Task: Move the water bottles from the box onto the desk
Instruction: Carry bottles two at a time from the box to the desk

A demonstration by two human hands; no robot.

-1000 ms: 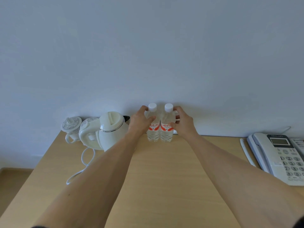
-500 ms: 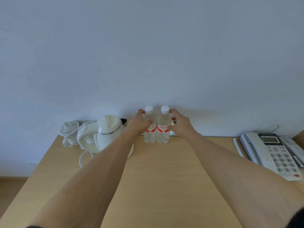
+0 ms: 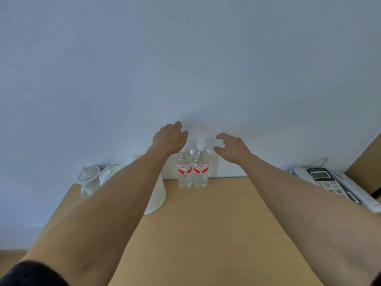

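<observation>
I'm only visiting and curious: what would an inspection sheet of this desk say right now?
Surface: wooden desk against a pale wall.
Job's things: two bottles upright, side by side at the wall; box at right edge.
Clutter: kettle, two lidded cups, phone.
Hands: left hand and right hand above the bottles, holding nothing.
Cables: phone cord by the wall.
Surroundings: floor at lower left.
</observation>
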